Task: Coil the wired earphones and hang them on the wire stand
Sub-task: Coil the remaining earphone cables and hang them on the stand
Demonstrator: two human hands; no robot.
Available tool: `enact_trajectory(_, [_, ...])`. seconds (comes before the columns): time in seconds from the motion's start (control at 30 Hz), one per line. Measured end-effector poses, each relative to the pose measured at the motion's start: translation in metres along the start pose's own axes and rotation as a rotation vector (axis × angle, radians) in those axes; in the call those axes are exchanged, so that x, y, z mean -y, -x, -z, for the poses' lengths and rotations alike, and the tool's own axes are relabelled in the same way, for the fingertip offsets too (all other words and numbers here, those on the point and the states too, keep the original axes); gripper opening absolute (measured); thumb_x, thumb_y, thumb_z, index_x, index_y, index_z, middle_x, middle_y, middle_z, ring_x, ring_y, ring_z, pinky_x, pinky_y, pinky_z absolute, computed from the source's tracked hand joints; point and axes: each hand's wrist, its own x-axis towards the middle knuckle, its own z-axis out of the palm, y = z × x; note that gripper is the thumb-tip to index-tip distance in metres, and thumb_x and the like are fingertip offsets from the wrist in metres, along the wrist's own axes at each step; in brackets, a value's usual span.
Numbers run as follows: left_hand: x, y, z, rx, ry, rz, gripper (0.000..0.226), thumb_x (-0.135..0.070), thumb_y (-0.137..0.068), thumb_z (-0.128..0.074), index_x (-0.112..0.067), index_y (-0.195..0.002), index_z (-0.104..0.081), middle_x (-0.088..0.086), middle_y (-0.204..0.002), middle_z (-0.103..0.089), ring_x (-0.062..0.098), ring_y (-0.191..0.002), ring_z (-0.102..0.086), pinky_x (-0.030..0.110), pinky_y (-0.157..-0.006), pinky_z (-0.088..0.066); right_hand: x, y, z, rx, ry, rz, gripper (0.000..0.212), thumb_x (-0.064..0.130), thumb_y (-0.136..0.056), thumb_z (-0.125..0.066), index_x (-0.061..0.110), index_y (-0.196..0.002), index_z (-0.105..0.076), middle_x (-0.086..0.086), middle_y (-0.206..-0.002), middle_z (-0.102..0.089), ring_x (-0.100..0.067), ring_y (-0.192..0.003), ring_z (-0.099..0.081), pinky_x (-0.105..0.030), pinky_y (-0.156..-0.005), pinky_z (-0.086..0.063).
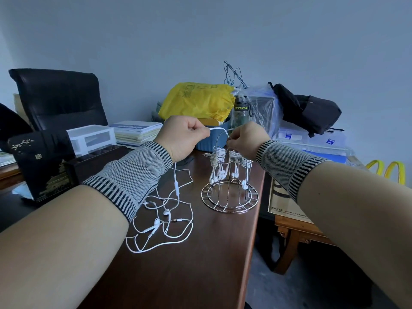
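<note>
both hands were raised over the wire stand, which stood near the right edge of the desk. the left hand pinched a white cable taut, probably so that it could be wound. the right hand curled its fingers round the cable's other end, just above the stand's top. at least two coiled earphone bundles already hung on the stand, buds dangling; the exact count was unclear. one loose tangle of earphones lay on the desk by the left forearm, with two earbuds visible.
</note>
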Motion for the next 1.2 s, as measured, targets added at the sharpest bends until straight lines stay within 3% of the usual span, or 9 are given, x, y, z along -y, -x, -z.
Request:
enact_trajectory(0.13, [-0.004, 0.0, -0.008, 0.058, 0.036, 0.02, 0.021, -0.02, -0.088, -0.066, -0.018, -0.067, -0.065, -0.02, -0.046, -0.052, -0.007, -0.047, -0.047, 0.005, -0.049, -0.033, -0.013, 0.001, 0.008, -0.036, 0.004, -0.025, 0.018, 0.019, -0.091, -0.06, 0.01, -0.095, -0.075, -0.003, -0.074, -0.067, -0.019, -0.068, -0.064, -0.028, -0.066, -0.055])
enact_trajectory(0.23, [-0.007, 0.001, -0.014, 0.15, 0.125, 0.057, 0.02, -0.015, -0.09, -0.064, -0.011, -0.069, -0.063, -0.013, -0.042, -0.048, 0.001, -0.035, -0.038, 0.015, -0.043, -0.032, -0.022, 0.003, 0.015, -0.123, -0.085, -0.02, 0.014, 0.015, -0.089, -0.061, 0.009, -0.092, -0.074, -0.008, -0.079, -0.072, -0.022, -0.071, -0.068, -0.033, -0.067, -0.058])
enact_trajectory(0.3, [-0.01, 0.001, -0.018, 0.173, 0.177, 0.071, 0.018, -0.013, -0.09, -0.063, -0.009, -0.072, -0.064, -0.011, -0.044, -0.05, 0.004, -0.036, -0.037, 0.018, -0.043, -0.033, -0.026, 0.002, 0.019, -0.19, -0.211, -0.024, 0.013, 0.012, -0.089, -0.063, 0.01, -0.093, -0.074, -0.009, -0.078, -0.072, -0.018, -0.065, -0.067, -0.027, -0.058, -0.056])
enact_trajectory(0.47, [-0.018, -0.001, -0.027, 0.203, 0.307, 0.136, 0.023, -0.012, -0.093, -0.06, -0.008, -0.071, -0.063, -0.004, -0.048, -0.056, 0.006, -0.039, -0.044, 0.018, -0.04, -0.037, -0.03, -0.004, 0.025, -0.293, -0.449, -0.033, 0.011, 0.014, -0.086, -0.067, 0.008, -0.091, -0.076, -0.001, -0.069, -0.07, -0.012, -0.061, -0.066, -0.028, -0.062, -0.054])
enact_trajectory(0.63, [-0.02, 0.0, -0.036, 0.273, 0.318, 0.172, 0.024, -0.01, -0.094, -0.058, -0.006, -0.072, -0.063, -0.003, -0.049, -0.056, 0.006, -0.039, -0.043, 0.017, -0.039, -0.037, -0.025, -0.001, 0.03, -0.313, -0.489, 0.014, 0.009, 0.014, -0.086, -0.068, 0.009, -0.084, -0.076, 0.003, -0.062, -0.066, -0.006, -0.05, -0.056, -0.027, -0.058, -0.052])
enact_trajectory(0.77, [-0.019, 0.0, -0.036, 0.253, 0.236, 0.13, 0.021, -0.011, -0.093, -0.059, -0.007, -0.073, -0.064, -0.007, -0.047, -0.049, 0.005, -0.035, -0.034, 0.018, -0.039, -0.031, -0.026, -0.003, 0.027, -0.302, -0.491, -0.001, 0.013, 0.012, -0.084, -0.068, 0.021, -0.075, -0.072, 0.01, -0.056, -0.063, 0.002, -0.045, -0.055, -0.028, -0.06, -0.053])
enact_trajectory(0.9, [-0.015, -0.004, -0.028, 0.21, 0.219, 0.134, 0.022, -0.012, -0.091, -0.059, -0.009, -0.069, -0.064, -0.009, -0.044, -0.047, 0.008, -0.036, -0.033, 0.022, -0.044, -0.028, -0.026, -0.006, 0.021, -0.253, -0.47, -0.033, 0.009, 0.012, -0.086, -0.067, 0.011, -0.087, -0.076, 0.004, -0.061, -0.067, -0.017, -0.059, -0.064, -0.044, -0.069, -0.059])
enact_trajectory(1.03, [-0.004, -0.005, -0.023, 0.166, 0.206, 0.156, 0.023, -0.011, -0.089, -0.06, -0.01, -0.067, -0.064, -0.009, -0.043, -0.047, 0.009, -0.037, -0.034, 0.023, -0.046, -0.028, -0.024, -0.006, 0.017, -0.192, -0.474, -0.063, 0.01, 0.008, -0.087, -0.066, 0.008, -0.091, -0.075, -0.003, -0.068, -0.07, -0.037, -0.075, -0.071, -0.051, -0.069, -0.059])
enact_trajectory(1.2, [0.01, -0.008, -0.018, 0.107, 0.188, 0.164, 0.041, -0.012, -0.086, -0.063, -0.022, -0.046, -0.06, -0.01, -0.043, -0.049, 0.011, -0.045, -0.039, 0.024, -0.051, -0.032, -0.023, -0.008, 0.015, -0.166, -0.461, -0.073, 0.011, 0.01, -0.087, -0.067, 0.006, -0.094, -0.074, -0.009, -0.076, -0.072, -0.04, -0.08, -0.069, -0.051, -0.071, -0.059])
